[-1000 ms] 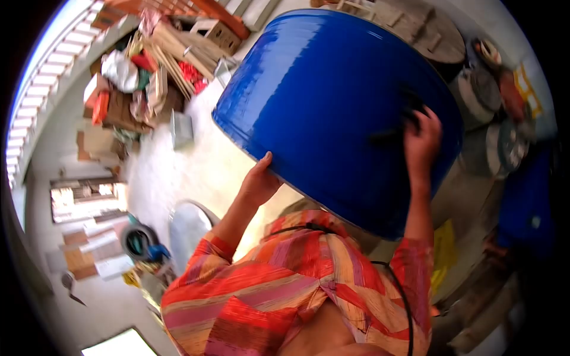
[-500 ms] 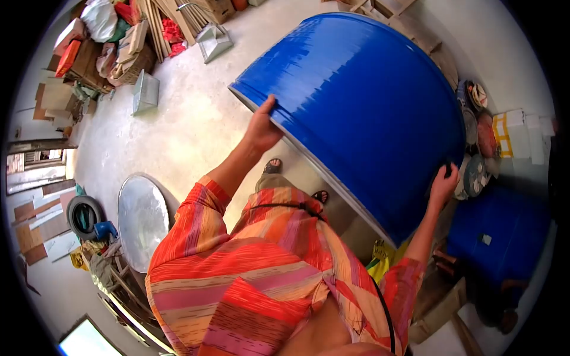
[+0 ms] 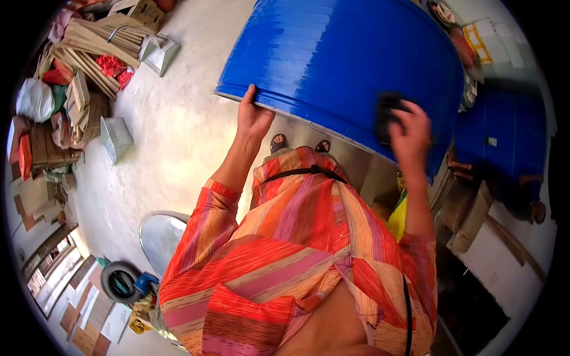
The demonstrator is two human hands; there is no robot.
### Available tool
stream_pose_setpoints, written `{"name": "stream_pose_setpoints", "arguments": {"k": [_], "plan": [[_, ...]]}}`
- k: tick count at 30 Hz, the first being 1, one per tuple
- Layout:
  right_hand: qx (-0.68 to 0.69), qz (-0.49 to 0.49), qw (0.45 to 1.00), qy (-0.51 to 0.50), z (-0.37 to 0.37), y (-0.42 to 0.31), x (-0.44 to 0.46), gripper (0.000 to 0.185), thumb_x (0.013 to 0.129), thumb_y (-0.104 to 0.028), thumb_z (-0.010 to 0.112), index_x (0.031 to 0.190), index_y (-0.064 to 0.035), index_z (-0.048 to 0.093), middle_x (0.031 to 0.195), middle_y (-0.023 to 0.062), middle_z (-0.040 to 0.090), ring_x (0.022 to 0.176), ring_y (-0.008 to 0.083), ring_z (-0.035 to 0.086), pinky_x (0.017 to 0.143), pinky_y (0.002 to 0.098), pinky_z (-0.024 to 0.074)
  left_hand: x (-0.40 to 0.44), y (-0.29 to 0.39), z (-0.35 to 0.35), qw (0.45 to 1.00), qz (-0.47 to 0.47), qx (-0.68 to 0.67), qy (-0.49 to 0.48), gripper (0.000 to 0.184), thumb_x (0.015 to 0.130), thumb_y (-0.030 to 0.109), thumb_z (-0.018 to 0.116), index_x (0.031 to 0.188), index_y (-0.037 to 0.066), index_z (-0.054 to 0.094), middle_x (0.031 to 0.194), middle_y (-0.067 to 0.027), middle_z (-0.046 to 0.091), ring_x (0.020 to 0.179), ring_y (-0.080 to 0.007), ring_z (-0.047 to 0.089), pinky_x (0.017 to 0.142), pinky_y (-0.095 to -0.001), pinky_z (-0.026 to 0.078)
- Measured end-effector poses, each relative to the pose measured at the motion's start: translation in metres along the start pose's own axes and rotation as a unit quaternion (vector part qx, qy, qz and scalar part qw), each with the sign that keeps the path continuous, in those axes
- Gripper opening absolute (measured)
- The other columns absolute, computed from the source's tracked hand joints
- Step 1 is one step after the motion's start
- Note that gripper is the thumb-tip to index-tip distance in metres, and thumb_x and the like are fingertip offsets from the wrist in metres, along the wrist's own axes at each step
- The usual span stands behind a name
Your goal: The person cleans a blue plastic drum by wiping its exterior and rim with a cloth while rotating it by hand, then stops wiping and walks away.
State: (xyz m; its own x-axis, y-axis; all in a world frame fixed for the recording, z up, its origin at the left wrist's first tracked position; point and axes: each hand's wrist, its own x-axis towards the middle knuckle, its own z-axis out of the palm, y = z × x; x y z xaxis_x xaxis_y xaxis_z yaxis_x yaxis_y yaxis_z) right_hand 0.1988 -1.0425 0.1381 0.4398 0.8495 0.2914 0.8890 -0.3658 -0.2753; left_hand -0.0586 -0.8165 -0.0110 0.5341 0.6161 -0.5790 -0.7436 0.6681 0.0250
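A large blue drum [image 3: 338, 59] lies across the upper middle of the view, its glossy curved side facing me and its lower rim turned toward my body. My left hand [image 3: 254, 118] grips that rim near its left end, with the thumb up on the blue side and the fingers hidden beneath. Against the right part of the drum, my right hand [image 3: 411, 133] is closed around a black block-like thing [image 3: 388, 115]. Motion blurs both, so its exact kind does not show.
A metal dustpan-like scoop [image 3: 158, 54], wooden strips [image 3: 89, 41] and a greenish bin [image 3: 116, 139] stand on the left. Lower left are a round metal sheet [image 3: 160, 240] and a tyre [image 3: 119, 282]. Another blue container [image 3: 504, 121] is at right, a yellow bag [image 3: 399, 216] below the drum.
My right hand has moved left and up across the drum's side with the black thing. My left hand still holds the rim. The view has turned, and the drum sits higher in it.
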Motion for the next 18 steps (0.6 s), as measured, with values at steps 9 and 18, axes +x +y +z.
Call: {"name": "stream_pose_setpoints", "arguments": {"k": [9, 18], "plan": [[-0.14, 0.282, 0.948, 0.043, -0.027, 0.088, 0.006, 0.027, 0.091, -0.021, 0.057, 0.115, -0.007, 0.062, 0.122, 0.0144, 0.056, 0.111, 0.0336, 0.056, 0.091, 0.0422, 0.0481, -0.025, -0.063, 0.012, 0.948, -0.264, 0.083, -0.155, 0.024, 0.093, 0.02, 0.063, 0.111, 0.005, 0.055, 0.107, -0.0073, 0.064, 0.106, -0.0227, 0.061, 0.092, -0.0419, 0.051], [-0.035, -0.164, 0.975, -0.145, 0.042, -0.096, 0.024, 0.029, 0.072, -0.011, 0.073, 0.1, -0.0115, 0.065, 0.119, 0.0066, 0.058, 0.115, 0.0284, 0.053, 0.093, 0.0423, 0.0428, 0.042, -0.012, -0.023, 0.991, -0.086, -0.095, -0.024, 0.046, 0.093, 0.032, 0.059, 0.126, 0.002, 0.05, 0.129, -0.0139, 0.057, 0.117, -0.0308, 0.054, 0.106, -0.0473, 0.039]]}}
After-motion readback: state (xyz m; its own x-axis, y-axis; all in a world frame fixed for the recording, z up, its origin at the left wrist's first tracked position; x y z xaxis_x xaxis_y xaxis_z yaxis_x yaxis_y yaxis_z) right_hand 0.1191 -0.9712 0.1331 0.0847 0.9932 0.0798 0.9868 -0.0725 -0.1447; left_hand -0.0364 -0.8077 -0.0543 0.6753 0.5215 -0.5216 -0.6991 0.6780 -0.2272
